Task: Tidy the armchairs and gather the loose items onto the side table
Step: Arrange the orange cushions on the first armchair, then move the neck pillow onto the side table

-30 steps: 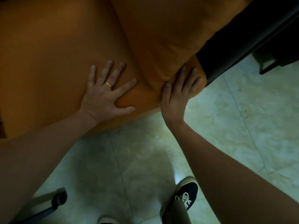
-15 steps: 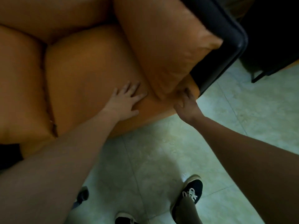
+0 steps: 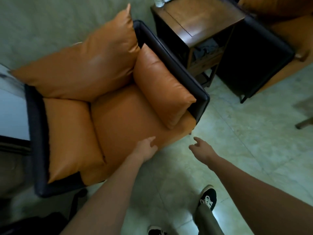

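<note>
Armchair (image 3: 169,53) fills the middle of my head view, its black frame holding four orange cushions: a back cushion (image 3: 81,68) leaning upright, a seat cushion (image 3: 128,116) lying flat, and an arm cushion on each side. My left hand (image 3: 146,147) is at the front edge of the seat cushion with the fingers loosely spread and nothing in them; I cannot tell whether the fingertips touch the leather. My right hand (image 3: 201,150) hangs over the floor tiles (image 3: 237,133) just off the chair's front right corner, fingers relaxed and apart, also carrying nothing. Just beside the chair's right arm stands the wooden side table (image 3: 199,19), its top mostly bare, with the base of a clear bottle (image 3: 159,2) at its far corner. Something dark and crumpled (image 3: 205,48) lies on its lower shelf, too dim to identify. Beyond the table I see a second armchair (image 3: 254,56). One black shoe (image 3: 208,199) shows on the tiles below my right arm
</note>
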`<state>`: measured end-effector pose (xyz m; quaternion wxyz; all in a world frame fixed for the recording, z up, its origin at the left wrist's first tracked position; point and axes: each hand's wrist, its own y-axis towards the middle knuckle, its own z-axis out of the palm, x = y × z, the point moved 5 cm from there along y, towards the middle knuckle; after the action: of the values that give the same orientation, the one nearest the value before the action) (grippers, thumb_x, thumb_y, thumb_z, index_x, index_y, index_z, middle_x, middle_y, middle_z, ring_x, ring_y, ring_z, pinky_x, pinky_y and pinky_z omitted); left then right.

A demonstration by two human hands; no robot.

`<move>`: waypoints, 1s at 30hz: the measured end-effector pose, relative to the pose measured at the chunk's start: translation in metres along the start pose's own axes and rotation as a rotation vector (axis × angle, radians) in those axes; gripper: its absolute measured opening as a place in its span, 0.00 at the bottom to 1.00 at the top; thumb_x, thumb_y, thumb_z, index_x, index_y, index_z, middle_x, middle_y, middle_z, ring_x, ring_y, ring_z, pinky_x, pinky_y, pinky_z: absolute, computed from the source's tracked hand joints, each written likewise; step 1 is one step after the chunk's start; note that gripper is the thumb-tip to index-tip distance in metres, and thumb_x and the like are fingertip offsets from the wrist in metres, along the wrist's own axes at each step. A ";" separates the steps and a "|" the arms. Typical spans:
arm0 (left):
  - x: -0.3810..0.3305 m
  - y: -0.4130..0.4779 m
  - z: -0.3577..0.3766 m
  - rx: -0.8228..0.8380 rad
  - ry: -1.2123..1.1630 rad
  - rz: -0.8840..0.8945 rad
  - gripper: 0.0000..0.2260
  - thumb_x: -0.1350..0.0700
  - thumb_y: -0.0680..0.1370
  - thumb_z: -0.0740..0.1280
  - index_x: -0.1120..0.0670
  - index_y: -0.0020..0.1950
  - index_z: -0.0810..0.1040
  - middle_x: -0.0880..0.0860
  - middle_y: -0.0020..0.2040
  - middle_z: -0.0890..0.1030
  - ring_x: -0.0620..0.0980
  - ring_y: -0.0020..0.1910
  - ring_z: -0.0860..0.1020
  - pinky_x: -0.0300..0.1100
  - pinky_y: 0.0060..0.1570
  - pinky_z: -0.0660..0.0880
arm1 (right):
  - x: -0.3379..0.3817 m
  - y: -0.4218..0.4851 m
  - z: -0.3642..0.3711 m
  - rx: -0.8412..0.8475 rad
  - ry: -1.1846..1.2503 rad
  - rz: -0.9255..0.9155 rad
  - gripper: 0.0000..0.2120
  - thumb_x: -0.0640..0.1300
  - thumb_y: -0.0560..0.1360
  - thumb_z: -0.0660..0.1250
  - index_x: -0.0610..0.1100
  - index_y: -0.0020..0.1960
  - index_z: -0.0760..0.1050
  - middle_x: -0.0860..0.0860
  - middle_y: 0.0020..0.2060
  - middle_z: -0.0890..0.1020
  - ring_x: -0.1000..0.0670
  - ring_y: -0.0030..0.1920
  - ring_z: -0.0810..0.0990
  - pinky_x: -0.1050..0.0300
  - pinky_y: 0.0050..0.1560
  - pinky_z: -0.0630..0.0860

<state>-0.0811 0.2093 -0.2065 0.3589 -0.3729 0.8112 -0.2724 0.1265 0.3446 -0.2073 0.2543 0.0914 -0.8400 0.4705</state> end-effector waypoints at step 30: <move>-0.200 -0.242 0.104 0.043 -0.392 0.028 0.20 0.53 0.83 0.63 0.53 0.75 0.68 0.54 0.71 0.72 0.47 0.61 0.71 0.44 0.61 0.71 | -0.215 -0.304 -0.169 -0.258 0.461 0.132 0.22 0.48 0.80 0.64 0.50 0.74 0.68 0.47 0.61 0.80 0.49 0.57 0.77 0.51 0.60 0.74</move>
<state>0.1927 0.2123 -0.0206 0.5215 -0.3995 0.7249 -0.2071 0.4869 0.3034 -0.0191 0.4175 -0.1062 -0.8170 0.3835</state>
